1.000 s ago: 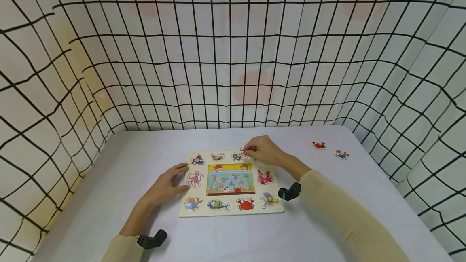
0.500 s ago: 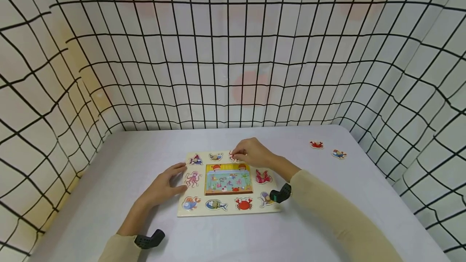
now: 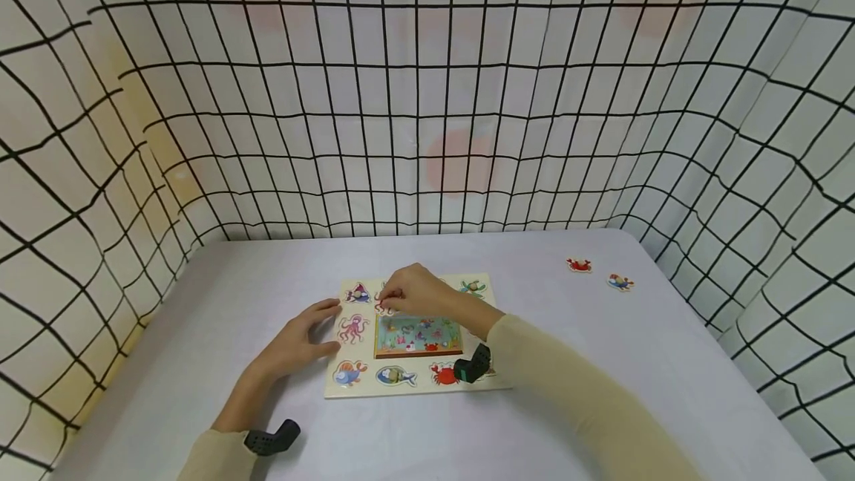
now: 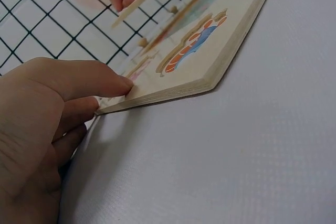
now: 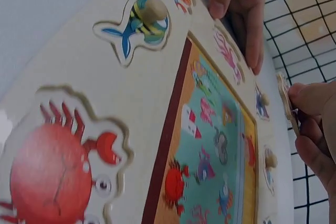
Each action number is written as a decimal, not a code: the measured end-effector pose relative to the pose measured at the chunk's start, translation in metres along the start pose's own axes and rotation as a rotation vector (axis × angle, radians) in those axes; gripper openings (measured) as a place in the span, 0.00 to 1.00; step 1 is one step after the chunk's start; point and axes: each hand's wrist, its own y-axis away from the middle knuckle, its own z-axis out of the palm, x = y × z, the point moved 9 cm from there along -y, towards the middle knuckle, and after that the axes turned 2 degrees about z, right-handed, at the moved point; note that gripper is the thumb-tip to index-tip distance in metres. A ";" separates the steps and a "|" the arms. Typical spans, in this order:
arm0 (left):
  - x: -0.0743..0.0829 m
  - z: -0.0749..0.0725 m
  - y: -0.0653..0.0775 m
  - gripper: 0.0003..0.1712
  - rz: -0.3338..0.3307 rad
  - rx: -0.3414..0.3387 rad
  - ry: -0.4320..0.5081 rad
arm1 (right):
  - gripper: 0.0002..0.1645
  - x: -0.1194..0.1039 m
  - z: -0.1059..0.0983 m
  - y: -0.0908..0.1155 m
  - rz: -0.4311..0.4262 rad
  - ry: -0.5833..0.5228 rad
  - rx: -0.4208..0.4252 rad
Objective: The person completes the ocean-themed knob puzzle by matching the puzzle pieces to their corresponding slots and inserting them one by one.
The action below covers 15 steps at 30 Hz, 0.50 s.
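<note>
A wooden peg puzzle board (image 3: 367,392) with sea-animal shapes lies flat on the table. My left hand (image 3: 303,340) rests at its left edge; in the left wrist view the thumb (image 4: 118,83) presses the top near the rim. My right hand (image 3: 417,292) pinches an octopus puzzle piece (image 3: 383,308) above the board's upper left. The right wrist view shows that piece (image 5: 286,103) edge-on between thumb and fingers. A pink octopus recess (image 3: 352,328) lies beside my left hand. A fish piece (image 3: 395,375) with a knob sits in the bottom row, beside the red crab recess (image 3: 443,374).
Two loose pieces, a red crab (image 3: 579,265) and a multicoloured one (image 3: 620,282), lie at the table's back right. A turtle piece (image 3: 473,287) sits at the board's upper right. Black-lined white walls (image 3: 414,132) enclose the table's back and sides.
My right hand has moved left along the board's top row with the octopus piece, uncovering the turtle piece. My left hand stays at the left edge. The head view has shifted slightly.
</note>
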 end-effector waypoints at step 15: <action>0.000 -0.002 0.000 0.42 0.035 -0.017 0.023 | 0.08 -0.014 0.043 -0.027 0.055 -0.081 -0.079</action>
